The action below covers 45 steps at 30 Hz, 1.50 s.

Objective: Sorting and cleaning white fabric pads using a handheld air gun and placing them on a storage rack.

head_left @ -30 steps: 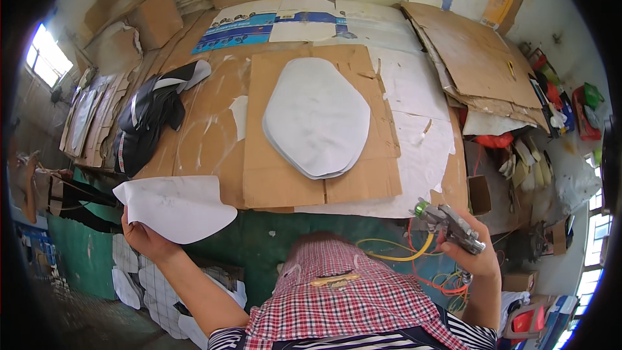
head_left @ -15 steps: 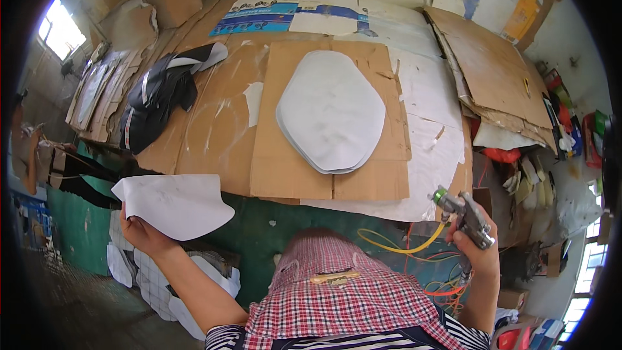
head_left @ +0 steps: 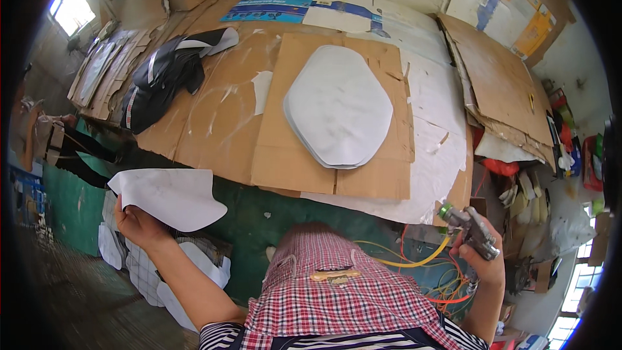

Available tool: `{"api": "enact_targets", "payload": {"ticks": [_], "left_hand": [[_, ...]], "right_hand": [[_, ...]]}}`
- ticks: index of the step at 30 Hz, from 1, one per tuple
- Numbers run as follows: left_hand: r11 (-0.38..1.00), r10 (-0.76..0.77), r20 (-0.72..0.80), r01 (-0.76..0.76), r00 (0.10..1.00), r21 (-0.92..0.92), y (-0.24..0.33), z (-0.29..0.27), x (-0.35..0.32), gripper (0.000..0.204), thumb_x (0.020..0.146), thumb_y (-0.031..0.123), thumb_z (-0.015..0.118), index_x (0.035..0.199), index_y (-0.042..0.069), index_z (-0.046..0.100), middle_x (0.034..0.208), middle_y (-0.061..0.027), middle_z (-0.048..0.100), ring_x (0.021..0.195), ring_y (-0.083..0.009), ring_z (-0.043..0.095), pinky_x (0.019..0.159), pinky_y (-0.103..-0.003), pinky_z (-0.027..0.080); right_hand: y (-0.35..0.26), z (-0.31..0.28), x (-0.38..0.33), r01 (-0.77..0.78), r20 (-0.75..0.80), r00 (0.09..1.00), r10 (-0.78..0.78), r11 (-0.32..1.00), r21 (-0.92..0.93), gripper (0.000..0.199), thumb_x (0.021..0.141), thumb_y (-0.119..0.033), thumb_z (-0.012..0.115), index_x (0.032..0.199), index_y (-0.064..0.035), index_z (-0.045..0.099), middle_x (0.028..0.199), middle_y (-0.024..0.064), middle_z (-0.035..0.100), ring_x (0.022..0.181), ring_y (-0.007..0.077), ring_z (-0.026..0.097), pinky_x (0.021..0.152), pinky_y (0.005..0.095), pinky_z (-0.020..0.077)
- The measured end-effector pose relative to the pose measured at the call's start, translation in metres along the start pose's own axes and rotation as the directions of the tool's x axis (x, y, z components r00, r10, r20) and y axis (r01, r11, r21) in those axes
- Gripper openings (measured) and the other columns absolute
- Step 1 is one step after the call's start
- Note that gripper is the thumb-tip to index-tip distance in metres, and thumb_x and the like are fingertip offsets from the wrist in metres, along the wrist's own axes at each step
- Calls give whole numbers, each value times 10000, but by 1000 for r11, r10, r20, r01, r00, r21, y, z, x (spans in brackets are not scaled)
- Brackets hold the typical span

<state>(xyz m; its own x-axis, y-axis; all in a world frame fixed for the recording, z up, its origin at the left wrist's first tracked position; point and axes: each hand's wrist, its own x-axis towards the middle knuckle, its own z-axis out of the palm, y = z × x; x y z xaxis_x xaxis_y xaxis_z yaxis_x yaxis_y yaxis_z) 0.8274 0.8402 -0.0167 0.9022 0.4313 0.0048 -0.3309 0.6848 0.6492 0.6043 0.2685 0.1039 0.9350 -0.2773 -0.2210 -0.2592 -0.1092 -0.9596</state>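
Left hand [head_left: 139,225] pinched on a white sheet [head_left: 170,196], right hand [head_left: 483,259] clenched around a spray gun [head_left: 470,227].

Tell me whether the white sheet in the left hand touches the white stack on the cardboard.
Apart. The head view shows the white sheet held in the left hand off the table edge, with bare cardboard between it and the white stack.

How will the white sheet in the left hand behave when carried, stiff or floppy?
Likely floppy and light: the white sheet curls at its free edge, held only at one corner by the left hand. Probably not fragile, though it may flap.
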Motion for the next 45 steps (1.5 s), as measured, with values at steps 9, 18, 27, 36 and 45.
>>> {"api": "enact_targets", "payload": {"ticks": [9, 18, 27, 36, 45], "left_hand": [[993, 30, -128, -44, 991, -107, 45, -20, -116, 454, 837, 218, 505, 1191, -66, 516, 1203, -200, 578, 1135, -348, 542, 1013, -465, 396], [934, -35, -501, -150, 865, -325, 17, -66, -179, 424, 759, 12, 494, 1183, 12, 512, 1129, -120, 609, 1081, -288, 571, 1014, -430, 408], [937, 4, -629, -223, 778, -269, 8, -253, -175, 169, 819, 19, 463, 985, 32, 496, 943, -105, 589, 811, -271, 599, 739, -392, 512], [889, 183, -722, -426, 667, -169, 134, -417, -97, 101, 794, 49, 483, 876, 20, 535, 932, -118, 626, 859, -270, 622, 727, -372, 535], [917, 358, -712, -372, 604, 145, 275, -556, -160, 536, 736, 52, 502, 1271, 67, 498, 1192, -127, 575, 1110, -315, 545, 948, -441, 454]], "right_hand": [[12, 39, 86, 146, 100, 984, -145, 989, -2, 369, 793, -64, 665, 1126, 44, 546, 830, 80, 611, 731, 163, 611, 685, 305, 519], [43, 146, 88, -6, 660, 750, 49, 998, -67, 536, 822, -84, 630, 1302, 35, 422, 934, 107, 586, 871, 204, 593, 826, 360, 493], [61, 263, 74, -28, 822, 524, 224, 969, -246, 504, 810, -91, 681, 1250, 19, 462, 931, 74, 596, 863, 172, 594, 801, 316, 489], [105, 364, 58, -1, 808, 454, 375, 907, -420, 557, 787, -65, 702, 1282, 7, 458, 930, 44, 602, 853, 128, 582, 787, 281, 491], [140, 446, 44, 127, 805, 368, 466, 832, -540, 591, 761, 5, 691, 1301, -46, 457, 978, 21, 594, 874, 98, 572, 807, 259, 477]]}}
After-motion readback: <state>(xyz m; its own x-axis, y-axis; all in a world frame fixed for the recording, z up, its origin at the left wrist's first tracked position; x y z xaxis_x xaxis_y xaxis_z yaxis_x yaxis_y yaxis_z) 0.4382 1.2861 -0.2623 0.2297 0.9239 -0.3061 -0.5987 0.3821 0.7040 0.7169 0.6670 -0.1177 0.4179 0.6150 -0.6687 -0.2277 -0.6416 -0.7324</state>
